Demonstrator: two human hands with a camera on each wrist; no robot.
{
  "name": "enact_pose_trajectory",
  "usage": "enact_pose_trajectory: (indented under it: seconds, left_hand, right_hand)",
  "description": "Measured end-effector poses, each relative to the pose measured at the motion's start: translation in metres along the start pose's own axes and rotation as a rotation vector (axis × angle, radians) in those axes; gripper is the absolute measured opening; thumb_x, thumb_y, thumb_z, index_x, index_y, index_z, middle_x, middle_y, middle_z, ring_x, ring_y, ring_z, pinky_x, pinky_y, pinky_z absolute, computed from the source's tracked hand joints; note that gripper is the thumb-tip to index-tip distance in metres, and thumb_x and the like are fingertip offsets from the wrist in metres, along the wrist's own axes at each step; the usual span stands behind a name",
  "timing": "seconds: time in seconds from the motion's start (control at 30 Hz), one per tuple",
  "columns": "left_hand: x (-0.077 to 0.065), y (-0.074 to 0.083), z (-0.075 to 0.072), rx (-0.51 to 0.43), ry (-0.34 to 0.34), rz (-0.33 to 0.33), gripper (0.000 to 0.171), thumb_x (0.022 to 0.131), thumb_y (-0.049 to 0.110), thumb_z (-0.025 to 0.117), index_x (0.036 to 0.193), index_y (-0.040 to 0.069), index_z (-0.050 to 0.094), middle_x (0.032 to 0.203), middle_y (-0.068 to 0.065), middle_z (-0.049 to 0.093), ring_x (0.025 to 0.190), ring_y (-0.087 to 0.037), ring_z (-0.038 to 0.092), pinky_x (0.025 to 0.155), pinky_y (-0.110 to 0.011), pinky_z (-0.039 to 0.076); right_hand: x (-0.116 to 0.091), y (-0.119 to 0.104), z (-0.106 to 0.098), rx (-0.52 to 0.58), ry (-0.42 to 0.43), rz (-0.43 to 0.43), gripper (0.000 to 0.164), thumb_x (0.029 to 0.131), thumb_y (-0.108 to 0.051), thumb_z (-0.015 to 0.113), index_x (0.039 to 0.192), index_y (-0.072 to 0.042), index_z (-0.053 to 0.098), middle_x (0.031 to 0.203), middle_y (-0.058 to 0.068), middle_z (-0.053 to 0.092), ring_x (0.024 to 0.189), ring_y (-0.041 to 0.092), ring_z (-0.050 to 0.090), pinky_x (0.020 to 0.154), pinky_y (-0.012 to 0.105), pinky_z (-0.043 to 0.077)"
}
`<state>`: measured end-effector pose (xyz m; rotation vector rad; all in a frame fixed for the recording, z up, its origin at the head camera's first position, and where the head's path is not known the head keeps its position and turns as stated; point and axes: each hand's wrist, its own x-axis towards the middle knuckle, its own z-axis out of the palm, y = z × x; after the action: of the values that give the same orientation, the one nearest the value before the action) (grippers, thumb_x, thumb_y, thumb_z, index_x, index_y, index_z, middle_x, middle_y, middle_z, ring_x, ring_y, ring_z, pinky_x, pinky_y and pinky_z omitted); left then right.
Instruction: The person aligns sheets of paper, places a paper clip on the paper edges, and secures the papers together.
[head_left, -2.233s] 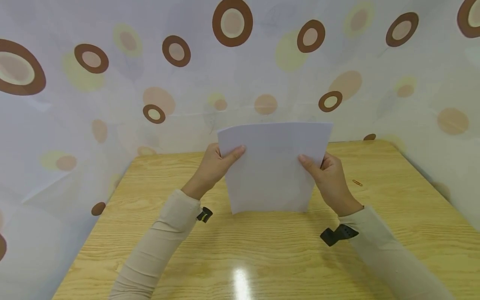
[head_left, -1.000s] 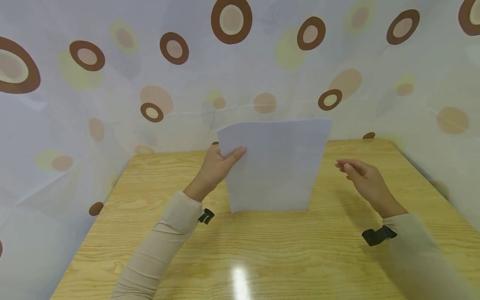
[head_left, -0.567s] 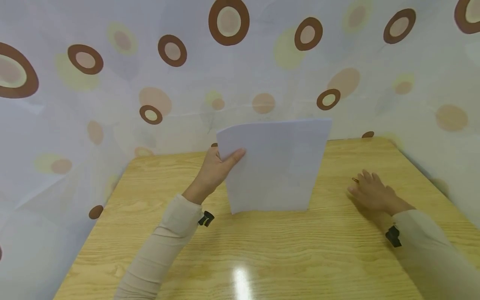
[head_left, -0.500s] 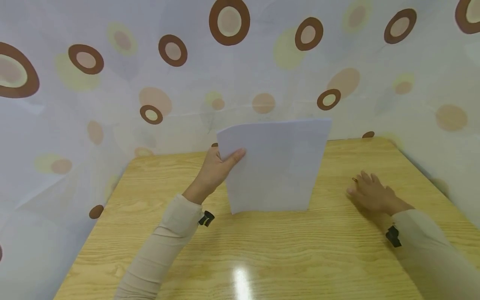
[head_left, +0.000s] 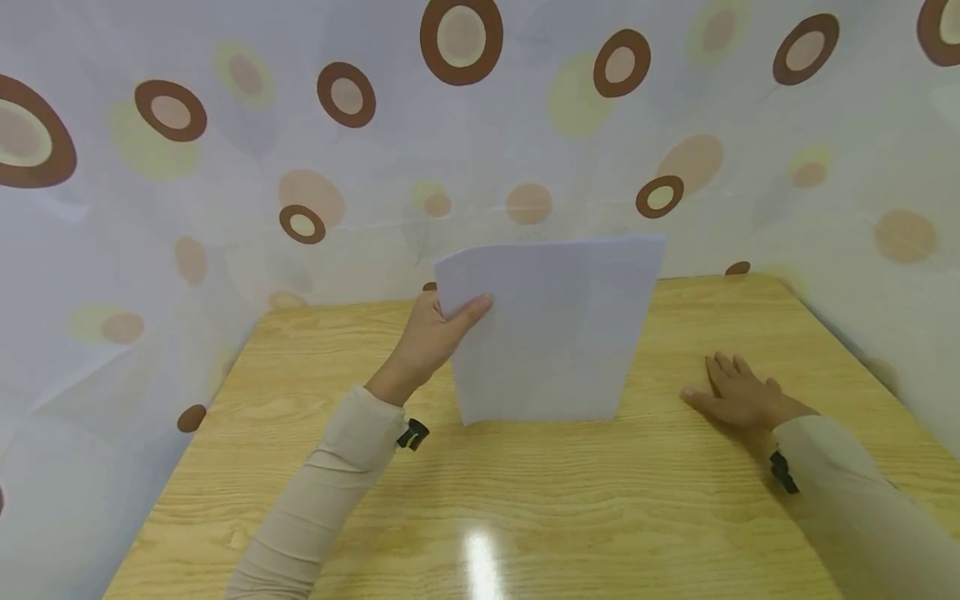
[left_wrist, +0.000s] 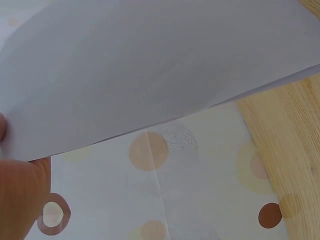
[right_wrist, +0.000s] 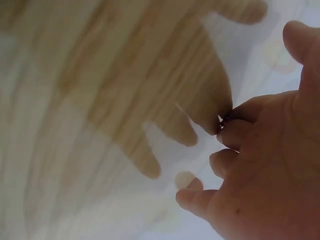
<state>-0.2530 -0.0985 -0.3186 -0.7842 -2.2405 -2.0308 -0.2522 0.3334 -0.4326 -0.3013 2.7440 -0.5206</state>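
My left hand (head_left: 431, 337) grips the left edge of white sheets of paper (head_left: 551, 333), thumb on the near face. The sheets stand upright on their lower edge, and the left wrist view shows their paper edges (left_wrist: 165, 121) slightly parted at one end. To the right of the paper, my right hand (head_left: 738, 396) lies palm down with fingers stretched out, fingertips at the table. Beneath its fingertips in the right wrist view is a small reddish paper clip (right_wrist: 223, 122), mostly hidden by the fingers; the head view hardly shows it.
The wooden table (head_left: 480, 483) has a light glare near its front. A white cloth (head_left: 487, 150) with brown and yellow circles hangs behind and on both sides. Black straps are on both wrists, below beige sleeves (head_left: 330, 475).
My right hand has let go of the paper's right edge and come down on the table over the paper clip, lately sliding slightly nearer. The left hand keeps its hold.
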Motion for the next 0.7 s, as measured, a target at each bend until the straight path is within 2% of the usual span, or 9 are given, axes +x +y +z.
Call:
enact_pose_trajectory:
  seconds: [0.2,0.47,0.7]
  left_hand:
    - [-0.001,0.000,0.000,0.014,-0.005,0.009,0.025,0.097,0.018,0.057,0.110,-0.002,0.064,0.110,-0.019,0.068,0.095,-0.028,0.069,0.082,-0.041,0.056]
    - [-0.001,0.002,0.002,0.021,0.003,0.002,0.024,0.097,0.017,0.058,0.110,-0.002,0.064,0.110,-0.018,0.068,0.095,-0.027,0.069,0.082,-0.041,0.056]
    - [-0.002,0.004,0.001,0.022,0.000,-0.004,0.024,0.097,0.017,0.058,0.110,-0.002,0.064,0.111,-0.018,0.068,0.095,-0.027,0.069,0.083,-0.041,0.055]
  right_hand:
    - [-0.012,-0.014,0.009,-0.021,-0.014,-0.052,0.097,0.096,-0.055,0.043,0.142,0.020,0.004,0.146,0.045,-0.001,0.132,0.062,-0.006,0.092,0.081,-0.004]
    - [-0.037,-0.036,0.032,-0.127,0.019,-0.137,0.095,0.094,-0.054,0.051,0.145,0.016,0.012,0.149,0.041,0.010,0.136,0.058,0.008,0.096,0.080,0.008]
    - [-0.060,-0.049,0.051,-0.157,0.030,-0.214,0.093,0.093,-0.053,0.053,0.148,0.010,0.012,0.152,0.036,0.013,0.139,0.053,0.011,0.095,0.080,0.012]
